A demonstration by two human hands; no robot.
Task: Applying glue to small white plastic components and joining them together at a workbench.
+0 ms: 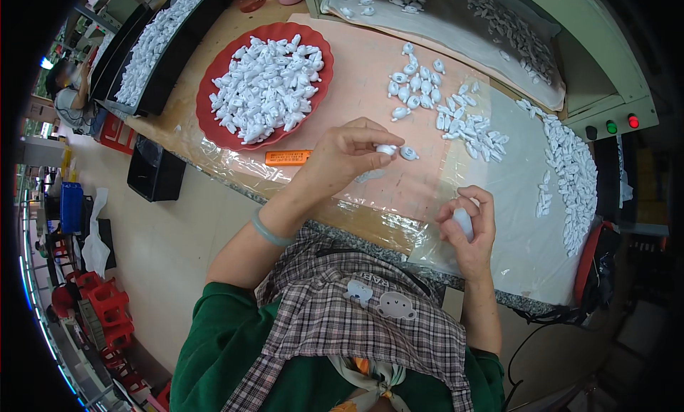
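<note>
Over the pink part of the worktable, my left hand [342, 159] pinches a small white moulded piece [386, 149] between thumb and fingertips. Just to the right of those fingertips is another small white piece [408, 153]. My right hand [476, 230] is curled around a smooth, pale, rounded object [463, 224], partly covered by the fingers; its kind cannot be made out. Farther back, several round white pieces [415, 84] stand in a loose group. Beside them lies a heap of slimmer white parts [476, 131].
A red scalloped bowl [206, 116] heaped with white pieces stands at left, near an orange strip-shaped item [286, 158]. Black trays [187, 49] of white parts are beyond. More slim parts [570, 177] lie at right. A green machine housing [613, 98] borders the back.
</note>
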